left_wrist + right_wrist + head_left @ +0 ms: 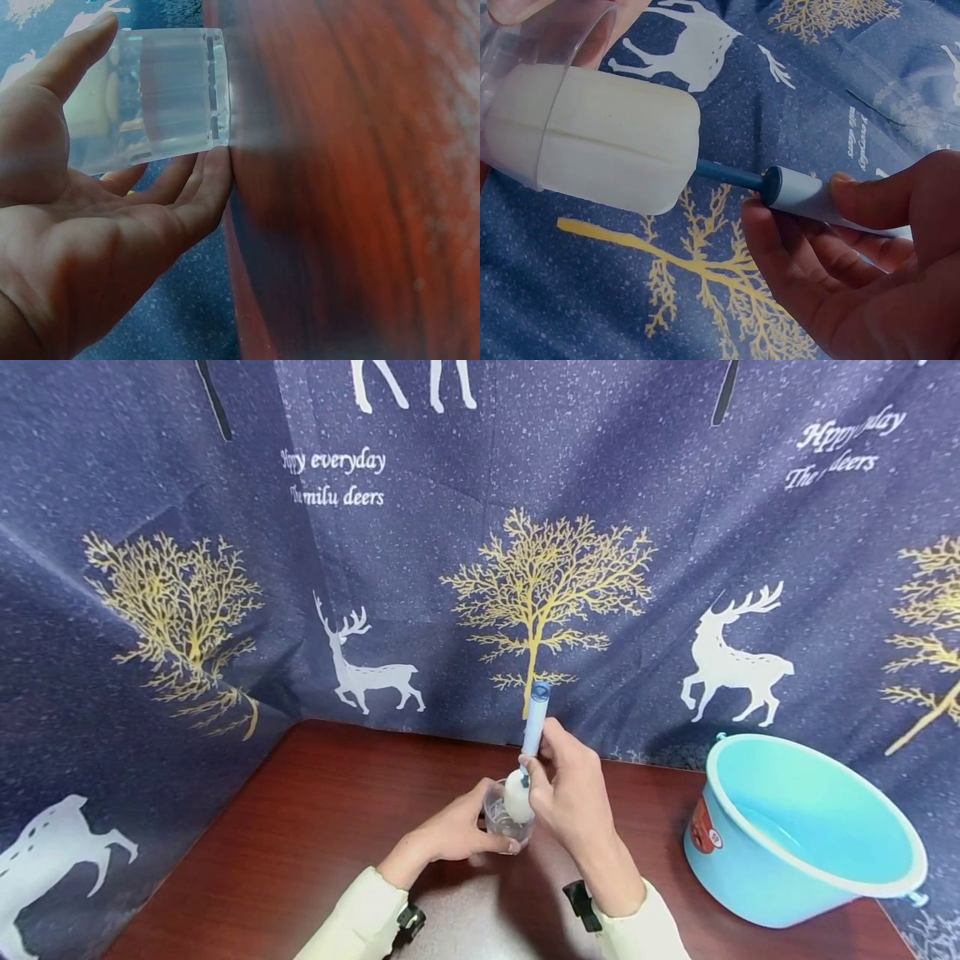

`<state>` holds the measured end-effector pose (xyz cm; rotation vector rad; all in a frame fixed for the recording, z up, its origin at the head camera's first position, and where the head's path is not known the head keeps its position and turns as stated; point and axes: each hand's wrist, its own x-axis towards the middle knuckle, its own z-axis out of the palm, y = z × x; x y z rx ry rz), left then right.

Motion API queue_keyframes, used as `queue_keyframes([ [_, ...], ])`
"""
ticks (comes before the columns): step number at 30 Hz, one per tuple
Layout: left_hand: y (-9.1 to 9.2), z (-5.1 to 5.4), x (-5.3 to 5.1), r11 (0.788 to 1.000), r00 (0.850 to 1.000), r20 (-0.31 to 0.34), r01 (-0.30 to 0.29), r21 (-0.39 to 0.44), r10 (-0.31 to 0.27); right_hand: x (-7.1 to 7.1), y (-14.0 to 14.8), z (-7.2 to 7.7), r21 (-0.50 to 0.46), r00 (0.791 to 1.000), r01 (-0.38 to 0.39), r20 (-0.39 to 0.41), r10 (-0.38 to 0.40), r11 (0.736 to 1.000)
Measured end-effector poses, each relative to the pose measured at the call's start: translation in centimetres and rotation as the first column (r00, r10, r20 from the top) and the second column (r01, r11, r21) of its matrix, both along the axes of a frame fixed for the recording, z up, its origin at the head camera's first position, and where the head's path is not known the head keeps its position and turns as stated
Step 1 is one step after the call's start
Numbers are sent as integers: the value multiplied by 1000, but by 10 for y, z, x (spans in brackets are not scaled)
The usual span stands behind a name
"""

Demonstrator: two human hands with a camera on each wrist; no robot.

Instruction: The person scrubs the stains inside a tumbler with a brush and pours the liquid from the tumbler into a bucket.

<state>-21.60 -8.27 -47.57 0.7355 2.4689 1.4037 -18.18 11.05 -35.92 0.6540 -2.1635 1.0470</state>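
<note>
Two pale sleeves lie nearest at 5 and 7 o'clock in the head view, each with a black device at the wrist. From there the arms converge on a clear cup, just below the middle of the view. Its base is at or just above the desk; whether they touch, I cannot tell. Seen from the cup, the left hand comes in from 8 o'clock, its thumb and fingers curved round opposite sides of the wall. A brush slants up out of the cup toward 1 o'clock. Its white sponge head is partly inside the cup and partly past the rim, joined by a dark blue neck to a light blue handle. The right hand, at 2 o'clock, pinches that handle between thumb and fingers, close to the neck. Farther out at 3 o'clock, well apart from the hands, a light blue bucket with a red label stands on the desk. Behind everything hangs a dark blue cloth, printed with a gold tree at 12 o'clock, white deer at 2 and between 10 and 11, and white lettering at 11.
</note>
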Motion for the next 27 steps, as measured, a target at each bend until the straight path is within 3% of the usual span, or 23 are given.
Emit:
queue_keyframes([
  [11, 0, -5, -2, 1000, 1000, -17, -2, -8, 2, 2, -1, 0, 23, 1000, -1, -20, 2, 1000],
  [27, 0, -4, -2, 1000, 1000, -21, -14, -20, 14, 7, -1, 3, 22, 997, -10, 83, 9, 1000],
])
